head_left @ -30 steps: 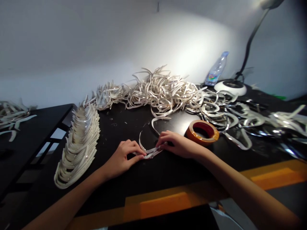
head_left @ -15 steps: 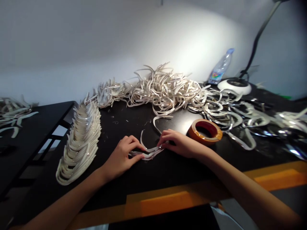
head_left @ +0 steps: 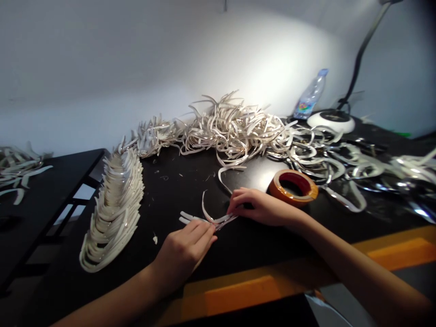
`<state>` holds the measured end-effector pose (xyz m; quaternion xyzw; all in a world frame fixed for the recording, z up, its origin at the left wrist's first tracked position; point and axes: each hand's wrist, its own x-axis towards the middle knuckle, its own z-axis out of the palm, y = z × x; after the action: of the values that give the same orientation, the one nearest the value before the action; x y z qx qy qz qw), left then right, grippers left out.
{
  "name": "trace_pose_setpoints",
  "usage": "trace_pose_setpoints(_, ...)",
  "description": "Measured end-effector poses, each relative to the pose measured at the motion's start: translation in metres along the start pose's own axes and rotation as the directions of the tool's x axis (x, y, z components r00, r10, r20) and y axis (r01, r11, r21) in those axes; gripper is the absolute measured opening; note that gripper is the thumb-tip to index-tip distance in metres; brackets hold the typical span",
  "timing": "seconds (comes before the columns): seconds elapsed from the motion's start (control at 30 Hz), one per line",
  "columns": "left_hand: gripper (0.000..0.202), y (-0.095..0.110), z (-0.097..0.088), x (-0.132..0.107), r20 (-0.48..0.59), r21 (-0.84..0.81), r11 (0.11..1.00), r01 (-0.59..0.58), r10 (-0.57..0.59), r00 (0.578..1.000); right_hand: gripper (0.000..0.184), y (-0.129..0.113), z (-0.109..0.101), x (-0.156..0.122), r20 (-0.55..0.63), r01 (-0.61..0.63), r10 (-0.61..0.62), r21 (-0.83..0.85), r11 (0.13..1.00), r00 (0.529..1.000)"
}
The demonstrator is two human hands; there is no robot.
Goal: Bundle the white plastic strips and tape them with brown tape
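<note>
Several thin, curved white strips with shiny edges lie on the black table in front of me. My left hand is over their middle, its fingers closed together on them; the thumb is mostly hidden. Strip ends stick out to the left past its knuckles. At their right end, my right hand pinches the strips between thumb and fingertips. One thin strip curls up between the hands. Beyond the right hand a single curved strip lies on the table. A small white scrap is left of my left hand.
A long row of nested strips lies at the left. Behind is a tangled heap of strips, spreading right. An orange-brown tape roll sits beside my right forearm. A plastic bottle and a lamp base stand at the back right.
My left hand has shifted right and nearer me along the strips, and its spread thumb and fingers have closed together. A white scrap now lies to its left. The right hand stays nearly in place.
</note>
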<state>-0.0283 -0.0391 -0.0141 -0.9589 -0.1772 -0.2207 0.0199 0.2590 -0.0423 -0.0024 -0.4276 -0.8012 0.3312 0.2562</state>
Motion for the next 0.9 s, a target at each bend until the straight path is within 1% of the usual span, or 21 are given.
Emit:
trace_pose_setpoints(0.1,0.020,0.000,-0.001,0.001,-0.007,-0.042,0.997,0.060,-0.060,0.998,0.020,0.002,0.001,0.001,-0.003,0.000,0.001,0.011,1.000,1.000)
trace_pose_setpoints(0.17,0.023,0.001,0.000,0.000,-0.030,-0.040,0.995,0.090,-0.091,0.995,0.022,0.003,0.002,0.001,-0.013,0.009,-0.009,0.005,1.000,1.000)
trace_pose_setpoints(0.3,0.034,0.002,0.002,-0.001,-0.083,0.020,0.991,0.129,-0.127,0.988,0.028,0.006,0.006,0.002,-0.033,0.015,-0.015,-0.019,1.000,0.999)
trace_pose_setpoints(0.43,0.030,0.001,0.002,0.000,-0.097,0.062,0.990,0.128,-0.121,0.988,0.034,0.008,0.008,0.003,-0.046,0.046,-0.049,-0.077,0.996,0.998)
trace_pose_setpoints(0.53,0.029,0.001,0.002,0.001,-0.061,0.095,0.990,0.105,-0.099,0.993,0.029,0.004,0.010,0.001,-0.079,0.054,-0.067,-0.150,0.987,0.995)
trace_pose_setpoints(0.63,0.031,0.002,0.003,0.002,-0.049,0.115,0.988,0.104,-0.099,0.994,0.024,-0.004,0.012,-0.001,-0.141,0.067,-0.101,-0.228,0.971,0.985)
trace_pose_setpoints(0.73,0.031,0.004,0.003,0.003,-0.048,0.148,0.984,0.103,-0.097,0.994,0.027,-0.015,0.018,-0.003,-0.178,0.144,-0.194,-0.258,0.955,0.965)
trace_pose_setpoints(0.83,0.027,0.006,0.003,0.004,-0.042,0.184,0.978,0.098,-0.092,0.995,0.030,-0.023,0.026,-0.002,-0.116,0.253,-0.285,-0.230,0.940,0.952)
trace_pose_setpoints(0.9,0.024,0.006,0.004,0.003,-0.035,0.191,0.977,0.099,-0.094,0.995,0.031,-0.025,0.031,0.000,-0.074,0.272,-0.289,-0.187,0.944,0.954)
